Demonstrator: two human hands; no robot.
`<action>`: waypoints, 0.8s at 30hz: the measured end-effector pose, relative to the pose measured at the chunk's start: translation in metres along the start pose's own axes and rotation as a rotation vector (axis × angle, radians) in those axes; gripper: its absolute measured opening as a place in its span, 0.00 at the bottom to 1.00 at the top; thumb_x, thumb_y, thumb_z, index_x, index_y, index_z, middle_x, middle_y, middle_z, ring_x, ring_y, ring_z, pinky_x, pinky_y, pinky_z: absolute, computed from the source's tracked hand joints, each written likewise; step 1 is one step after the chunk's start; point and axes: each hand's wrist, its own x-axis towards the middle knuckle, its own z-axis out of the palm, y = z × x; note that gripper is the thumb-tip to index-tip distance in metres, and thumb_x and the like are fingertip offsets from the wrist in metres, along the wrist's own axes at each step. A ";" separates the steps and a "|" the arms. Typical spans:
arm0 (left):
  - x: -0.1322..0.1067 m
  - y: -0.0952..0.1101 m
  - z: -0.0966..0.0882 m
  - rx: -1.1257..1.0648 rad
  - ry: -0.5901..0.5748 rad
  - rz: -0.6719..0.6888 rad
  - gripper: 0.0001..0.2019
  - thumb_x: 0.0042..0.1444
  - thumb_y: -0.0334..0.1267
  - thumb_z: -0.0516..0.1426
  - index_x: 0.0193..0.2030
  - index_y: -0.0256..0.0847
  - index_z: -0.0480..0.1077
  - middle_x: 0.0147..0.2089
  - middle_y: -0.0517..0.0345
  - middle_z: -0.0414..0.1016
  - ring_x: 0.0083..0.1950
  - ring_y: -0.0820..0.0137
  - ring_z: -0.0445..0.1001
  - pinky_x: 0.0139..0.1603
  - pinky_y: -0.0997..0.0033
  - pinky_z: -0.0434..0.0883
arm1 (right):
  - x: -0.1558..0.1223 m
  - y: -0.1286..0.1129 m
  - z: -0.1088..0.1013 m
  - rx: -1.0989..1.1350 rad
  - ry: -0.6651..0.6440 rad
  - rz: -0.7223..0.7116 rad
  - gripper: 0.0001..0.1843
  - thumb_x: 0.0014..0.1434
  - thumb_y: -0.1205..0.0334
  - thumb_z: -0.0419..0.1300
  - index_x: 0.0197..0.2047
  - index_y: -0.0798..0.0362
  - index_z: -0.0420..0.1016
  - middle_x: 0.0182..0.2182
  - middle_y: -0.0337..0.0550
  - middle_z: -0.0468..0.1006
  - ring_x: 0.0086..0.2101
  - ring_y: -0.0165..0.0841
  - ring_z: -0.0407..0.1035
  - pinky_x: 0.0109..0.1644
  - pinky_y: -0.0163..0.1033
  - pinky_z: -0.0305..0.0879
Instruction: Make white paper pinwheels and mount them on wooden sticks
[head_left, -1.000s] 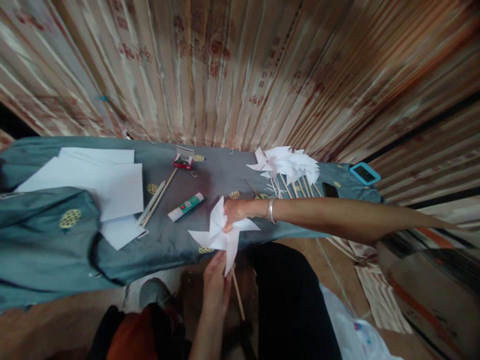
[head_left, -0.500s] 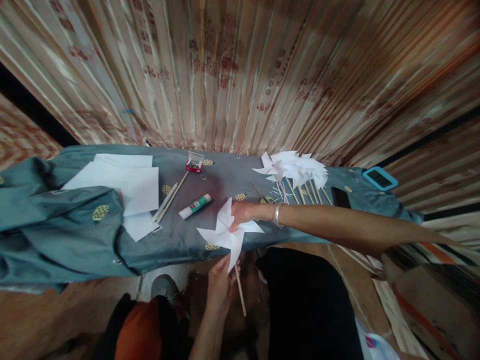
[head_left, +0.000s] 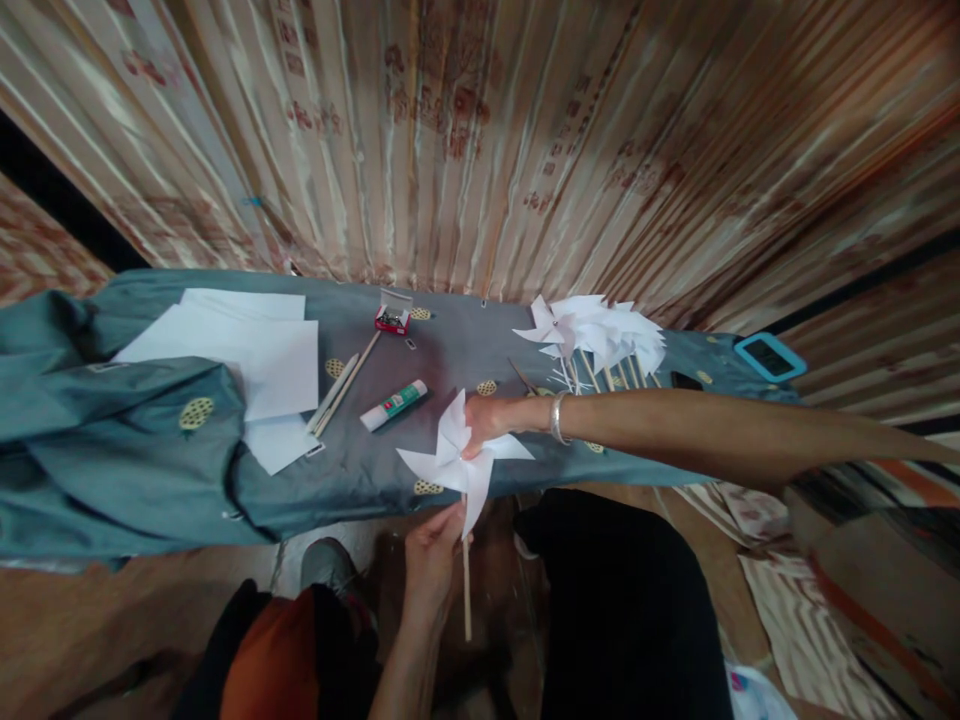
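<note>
A white paper pinwheel (head_left: 431,468) on a wooden stick (head_left: 467,595) is held at the table's front edge. My left hand (head_left: 433,560) is closed around the upper part of the stick, just below the paper blades. Above it, my right hand (head_left: 491,420), with a silver bangle at the wrist, grips the pinwheel with its thumb on the centre. The other right fingers are hidden behind the paper. Just left of the pinwheel lies a glue stick (head_left: 394,404). Past my right wrist rests a row of finished-looking pinwheels (head_left: 619,335) on sticks.
White paper sheets (head_left: 277,370) lie at left on the grey tablecloth (head_left: 457,340). An open red box of small metal pieces (head_left: 392,318), thin sticks (head_left: 349,385), scissors (head_left: 523,375), a dark phone (head_left: 685,381) and a blue-framed device (head_left: 770,357) are also there. A curtain (head_left: 450,150) hangs behind.
The pinwheel's stick has swung from a slant to nearly upright, its lower end moving left. My left hand has shifted slightly left; my right hand keeps its hold at the centre.
</note>
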 end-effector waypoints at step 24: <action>0.005 -0.033 0.009 0.000 -0.004 0.059 0.10 0.36 0.37 0.66 0.29 0.37 0.82 0.23 0.56 0.78 0.25 0.70 0.70 0.30 0.71 0.67 | 0.002 -0.001 0.000 0.104 0.007 0.010 0.11 0.44 0.68 0.71 0.33 0.61 0.79 0.33 0.43 0.80 0.33 0.34 0.71 0.36 0.33 0.64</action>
